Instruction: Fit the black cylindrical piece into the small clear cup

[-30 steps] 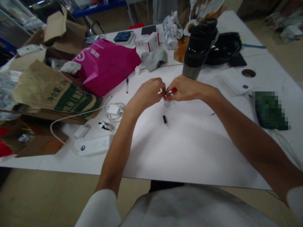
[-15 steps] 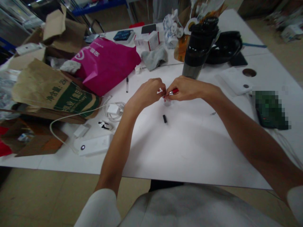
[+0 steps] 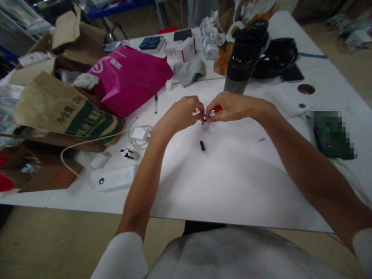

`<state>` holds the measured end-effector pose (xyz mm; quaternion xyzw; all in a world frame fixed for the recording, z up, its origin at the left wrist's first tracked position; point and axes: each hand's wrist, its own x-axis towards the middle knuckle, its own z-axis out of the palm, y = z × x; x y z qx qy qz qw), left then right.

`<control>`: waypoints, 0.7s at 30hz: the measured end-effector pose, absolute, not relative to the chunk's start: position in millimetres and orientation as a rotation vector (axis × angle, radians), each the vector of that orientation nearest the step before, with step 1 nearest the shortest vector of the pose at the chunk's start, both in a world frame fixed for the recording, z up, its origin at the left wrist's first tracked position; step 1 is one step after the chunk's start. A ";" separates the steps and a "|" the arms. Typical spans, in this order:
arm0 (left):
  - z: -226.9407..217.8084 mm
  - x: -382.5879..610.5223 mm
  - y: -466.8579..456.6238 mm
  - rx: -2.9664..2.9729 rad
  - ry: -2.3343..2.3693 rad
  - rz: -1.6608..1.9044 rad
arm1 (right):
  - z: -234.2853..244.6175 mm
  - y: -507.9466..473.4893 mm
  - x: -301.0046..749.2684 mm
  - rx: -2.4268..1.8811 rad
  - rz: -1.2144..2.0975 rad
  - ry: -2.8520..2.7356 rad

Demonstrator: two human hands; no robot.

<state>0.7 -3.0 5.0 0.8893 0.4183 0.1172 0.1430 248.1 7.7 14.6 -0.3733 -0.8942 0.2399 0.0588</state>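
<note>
My left hand (image 3: 190,110) is closed in a pinch over the table. What its fingertips hold is too small to make out. My right hand (image 3: 228,107) grips a slim tool with a red and silver body (image 3: 216,110), its exact kind unclear. The fingertips of both hands nearly meet above a small clear piece with pink-red marks (image 3: 205,123), partly hidden by the fingers. Nearer to me lies a short black piece (image 3: 202,146) with a clear tip, apart from both hands.
A dark bottle (image 3: 242,58) stands just beyond my right hand. Left are a pink bag (image 3: 130,77), a brown paper sack (image 3: 69,112), coiled white cable (image 3: 141,137) and a white power strip-like block (image 3: 117,179). A phone-like green object (image 3: 333,135) lies right.
My right hand has shifted slightly, and more of the red and silver tool shows. My left hand stays almost in place.
</note>
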 end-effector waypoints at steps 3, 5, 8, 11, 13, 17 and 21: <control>5.7 0.9 -3.6 2.565 1.204 0.336 | 15.1 7.4 247.8 -1.157 0.697 -2.684; 5.5 0.7 -3.2 2.565 1.205 0.333 | 14.5 7.1 247.6 -1.167 0.665 -2.667; 4.5 -0.3 -1.8 2.565 1.204 0.336 | 13.0 6.9 247.3 -1.179 0.599 -2.640; 3.9 -1.4 -0.9 2.565 1.196 0.344 | 12.3 7.3 247.1 -1.194 0.549 -2.642; 4.6 -1.7 -1.0 2.563 1.192 0.345 | 12.5 7.6 247.1 -1.209 0.534 -2.655; 6.9 -0.9 -2.4 2.552 1.202 0.327 | 13.0 7.6 246.5 -1.234 0.524 -2.652; 6.2 -0.5 -2.6 2.559 1.208 0.326 | 12.6 6.5 245.1 -1.230 0.506 -2.642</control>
